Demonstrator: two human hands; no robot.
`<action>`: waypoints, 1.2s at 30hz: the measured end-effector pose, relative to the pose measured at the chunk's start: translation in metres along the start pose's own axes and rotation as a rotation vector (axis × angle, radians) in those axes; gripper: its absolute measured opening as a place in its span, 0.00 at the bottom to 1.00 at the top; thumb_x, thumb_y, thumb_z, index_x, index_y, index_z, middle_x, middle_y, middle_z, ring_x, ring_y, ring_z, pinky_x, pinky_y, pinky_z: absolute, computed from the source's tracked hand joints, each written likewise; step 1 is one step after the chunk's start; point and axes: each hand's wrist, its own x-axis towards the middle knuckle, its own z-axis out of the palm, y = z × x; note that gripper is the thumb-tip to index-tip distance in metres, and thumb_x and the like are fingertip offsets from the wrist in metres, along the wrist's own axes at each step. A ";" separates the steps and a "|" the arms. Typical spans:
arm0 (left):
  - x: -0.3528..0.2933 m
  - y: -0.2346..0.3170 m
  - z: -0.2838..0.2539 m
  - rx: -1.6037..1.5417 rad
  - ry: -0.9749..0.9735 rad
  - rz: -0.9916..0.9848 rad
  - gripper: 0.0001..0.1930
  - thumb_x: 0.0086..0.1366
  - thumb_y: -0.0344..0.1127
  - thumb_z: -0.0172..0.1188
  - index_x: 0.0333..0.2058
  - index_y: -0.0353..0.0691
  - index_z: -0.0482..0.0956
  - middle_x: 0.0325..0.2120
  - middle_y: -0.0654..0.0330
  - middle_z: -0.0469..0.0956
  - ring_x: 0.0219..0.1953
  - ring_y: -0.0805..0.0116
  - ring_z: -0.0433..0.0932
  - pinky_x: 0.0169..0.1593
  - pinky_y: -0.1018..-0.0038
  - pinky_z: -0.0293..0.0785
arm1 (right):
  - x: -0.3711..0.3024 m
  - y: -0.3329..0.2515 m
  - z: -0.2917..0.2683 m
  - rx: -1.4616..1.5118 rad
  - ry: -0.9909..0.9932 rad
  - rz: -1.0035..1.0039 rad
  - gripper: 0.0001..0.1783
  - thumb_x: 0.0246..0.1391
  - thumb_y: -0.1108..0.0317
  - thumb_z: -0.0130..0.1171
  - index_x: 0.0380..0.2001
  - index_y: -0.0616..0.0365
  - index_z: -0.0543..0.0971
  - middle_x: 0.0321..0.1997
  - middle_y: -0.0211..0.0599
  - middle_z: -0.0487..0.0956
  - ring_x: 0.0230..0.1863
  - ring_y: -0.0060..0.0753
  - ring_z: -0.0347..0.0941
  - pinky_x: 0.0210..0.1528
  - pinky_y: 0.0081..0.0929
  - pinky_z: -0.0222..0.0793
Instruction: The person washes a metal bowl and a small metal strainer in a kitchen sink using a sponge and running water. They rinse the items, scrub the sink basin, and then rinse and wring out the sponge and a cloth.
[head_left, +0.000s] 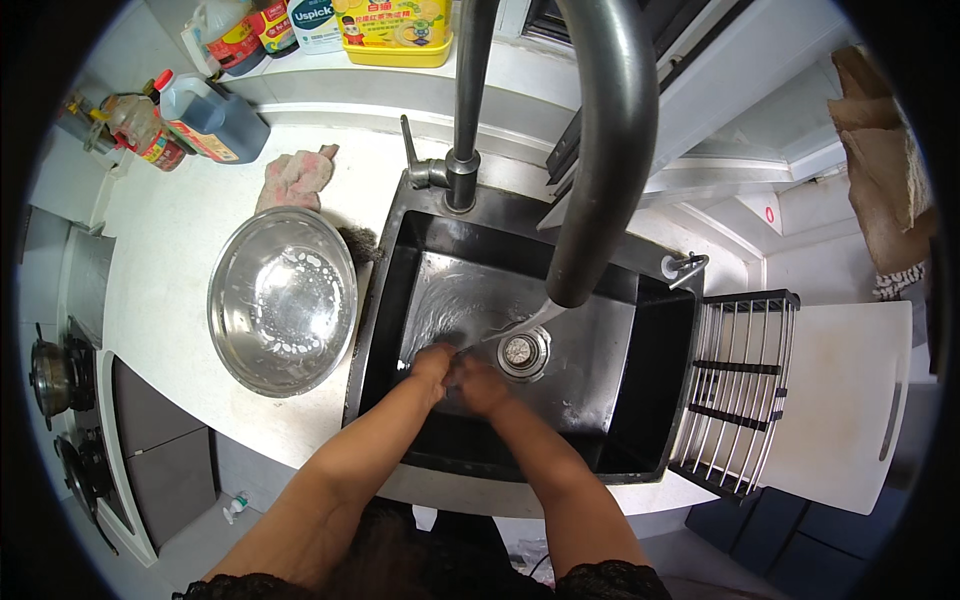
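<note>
Both my hands are low inside the black sink (640,330), close together left of the drain strainer (519,350). My left hand (432,366) is curled, its fingers closed around something too small and hidden to name. Against it, my right hand (480,387) is smeared by motion, so its fingers cannot be made out. A stream of water (527,322) runs from the grey faucet spout (585,240) down to the hands. Water spreads over the sink floor beside them.
A wet steel basin (285,375) stands on the white counter (160,290) left of the sink, near a pinkish cloth (297,180) and several bottles. To the right are a metal drying rack (738,395) and a white cutting board (840,400). The tall faucet arches overhead.
</note>
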 end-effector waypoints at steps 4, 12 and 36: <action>-0.017 0.017 -0.010 0.051 0.111 0.002 0.16 0.57 0.39 0.56 0.45 0.45 0.73 0.42 0.62 0.74 0.43 0.64 0.71 0.42 0.65 0.67 | -0.016 -0.006 -0.003 -0.126 -0.107 -0.176 0.21 0.47 0.68 0.51 0.48 0.42 0.71 0.52 0.44 0.69 0.52 0.49 0.65 0.52 0.43 0.66; -0.026 0.028 -0.029 -0.448 -0.295 -0.148 0.36 0.63 0.59 0.44 0.58 0.33 0.57 0.58 0.48 0.60 0.61 0.53 0.57 0.63 0.54 0.46 | -0.090 0.139 0.005 0.053 -0.241 0.626 0.15 0.44 0.66 0.59 0.39 0.49 0.78 0.44 0.41 0.77 0.47 0.40 0.74 0.51 0.34 0.68; 0.039 0.019 0.057 -0.629 -0.072 -0.004 0.10 0.64 0.30 0.45 0.43 0.38 0.67 0.36 0.55 0.71 0.42 0.59 0.71 0.46 0.63 0.70 | -0.017 0.019 -0.053 0.767 0.105 0.381 0.18 0.37 0.71 0.59 0.37 0.59 0.79 0.34 0.43 0.80 0.38 0.35 0.76 0.42 0.28 0.69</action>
